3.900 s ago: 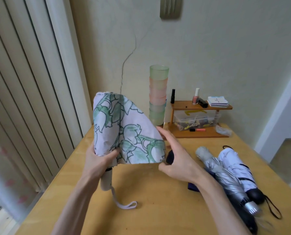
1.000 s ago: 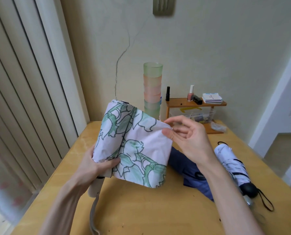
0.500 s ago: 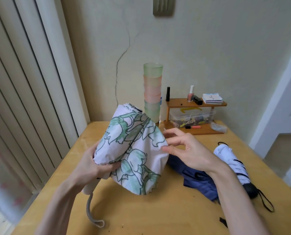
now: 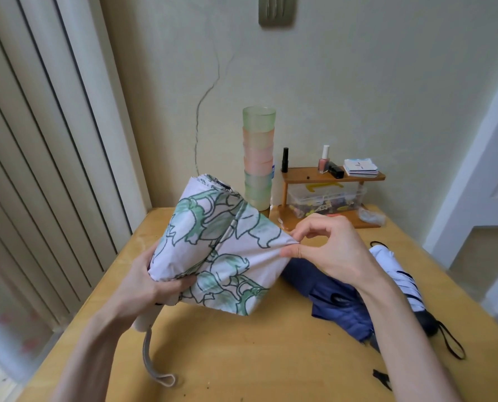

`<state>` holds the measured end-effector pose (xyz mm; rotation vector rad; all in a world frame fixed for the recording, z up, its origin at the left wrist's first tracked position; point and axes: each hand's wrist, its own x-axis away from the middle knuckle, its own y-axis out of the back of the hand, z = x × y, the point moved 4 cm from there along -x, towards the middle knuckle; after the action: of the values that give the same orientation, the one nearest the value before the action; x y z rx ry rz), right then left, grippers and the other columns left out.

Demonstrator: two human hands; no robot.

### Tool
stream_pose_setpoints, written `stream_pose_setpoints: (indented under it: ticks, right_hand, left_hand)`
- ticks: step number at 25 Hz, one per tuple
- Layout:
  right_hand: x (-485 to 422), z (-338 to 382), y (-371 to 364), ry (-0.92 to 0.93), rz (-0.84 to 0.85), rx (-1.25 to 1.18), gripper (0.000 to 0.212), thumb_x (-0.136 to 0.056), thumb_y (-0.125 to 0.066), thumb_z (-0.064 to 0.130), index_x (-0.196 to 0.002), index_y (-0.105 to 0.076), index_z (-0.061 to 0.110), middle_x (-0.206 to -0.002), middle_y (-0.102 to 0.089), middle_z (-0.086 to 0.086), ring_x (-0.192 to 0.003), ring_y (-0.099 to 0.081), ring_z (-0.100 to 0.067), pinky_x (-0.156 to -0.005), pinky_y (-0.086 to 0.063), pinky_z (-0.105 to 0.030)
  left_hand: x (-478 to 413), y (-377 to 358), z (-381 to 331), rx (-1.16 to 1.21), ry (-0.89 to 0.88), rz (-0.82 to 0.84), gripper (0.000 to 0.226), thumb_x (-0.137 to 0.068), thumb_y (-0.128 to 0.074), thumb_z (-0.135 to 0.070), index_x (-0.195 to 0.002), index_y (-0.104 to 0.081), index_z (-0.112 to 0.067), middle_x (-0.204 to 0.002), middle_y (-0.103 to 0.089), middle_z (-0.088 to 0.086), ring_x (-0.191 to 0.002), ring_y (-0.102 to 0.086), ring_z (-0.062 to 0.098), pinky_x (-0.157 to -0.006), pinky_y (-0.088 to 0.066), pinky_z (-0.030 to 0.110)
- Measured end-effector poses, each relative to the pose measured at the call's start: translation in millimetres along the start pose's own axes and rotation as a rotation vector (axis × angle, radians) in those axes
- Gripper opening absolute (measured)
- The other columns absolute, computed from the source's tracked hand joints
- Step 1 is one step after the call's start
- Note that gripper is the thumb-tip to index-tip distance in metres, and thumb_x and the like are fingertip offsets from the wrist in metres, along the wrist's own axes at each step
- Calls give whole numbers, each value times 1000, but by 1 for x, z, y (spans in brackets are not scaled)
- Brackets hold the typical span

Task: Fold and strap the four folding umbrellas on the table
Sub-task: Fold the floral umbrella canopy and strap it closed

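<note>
The left grip [image 4: 143, 282] clasps the floral umbrella [image 4: 213, 250] at its lower end; the right grip [image 4: 326, 250] pinches its cloth edge above the desk [image 4: 256, 358].

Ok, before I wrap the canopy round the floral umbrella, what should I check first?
1. Grip: left hand holds the floral umbrella at the canopy base: ok.
2. Right hand pinches a canopy fold: ok.
3. Pleats gathered tight: not ok, the fabric fans out loose.
4. Closure strap found: cannot tell.
5. Wrist loop hangs clear of the fabric: ok.
6. Navy umbrella strapped: not ok, it lies loose on the table.
</note>
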<state>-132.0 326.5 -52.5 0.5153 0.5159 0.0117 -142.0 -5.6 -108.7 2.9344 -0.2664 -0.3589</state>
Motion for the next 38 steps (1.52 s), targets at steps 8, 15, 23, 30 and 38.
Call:
stream_pose_setpoints:
  ticks: [8, 15, 23, 30, 38]
  right_hand:
    - [4, 5, 8, -48, -52, -274, 23, -88, -84, 14, -107, -70, 17, -110, -74, -2, -99, -76, -16, -89, -59, -28]
    - [-3, 8, -26, -165, -108, -380, 27, -83, -81, 37, -94, -79, 12, -92, -81, -5, -89, -77, -22, -82, -62, -34]
    - [1, 21, -18, -76, 26, -431, 32, -90, -83, 12, -117, -74, 26, -104, -65, -7, -93, -67, -17, -86, -58, -33]
    - [2, 25, -29, -3, 215, -49, 13, -96, -77, 35, -103, -84, 26, -105, -75, 7, -105, -69, -13, -102, -53, -44]
    - [-1, 23, -5, 72, -48, -186, 10, -94, -75, 13, -98, -80, 20, -93, -76, 5, -90, -70, -13, -84, -56, -28]
  left_hand:
    - [2, 17, 10, 61, 48, -103, 69, -57, -92, -14, -121, -66, -20, -105, -78, 12, -81, -75, 30, -63, -61, 45]
    - [1, 2, 4, 69, 12, -25, 73, -63, -88, -13, -132, -63, -18, -117, -78, 6, -101, -77, 28, -70, -65, 38]
    - [1, 1, 2, 57, -4, -7, 73, -63, -89, -12, -131, -63, -22, -115, -77, 5, -95, -77, 24, -69, -64, 39]
    - [-2, -3, 4, -30, -6, 0, 62, -58, -90, -10, -116, -68, -13, -101, -80, 8, -84, -76, 26, -73, -63, 43]
    - [-2, 4, 2, -7, -64, -66, 60, -59, -89, -6, -114, -68, -10, -99, -80, 7, -83, -78, 24, -67, -64, 33]
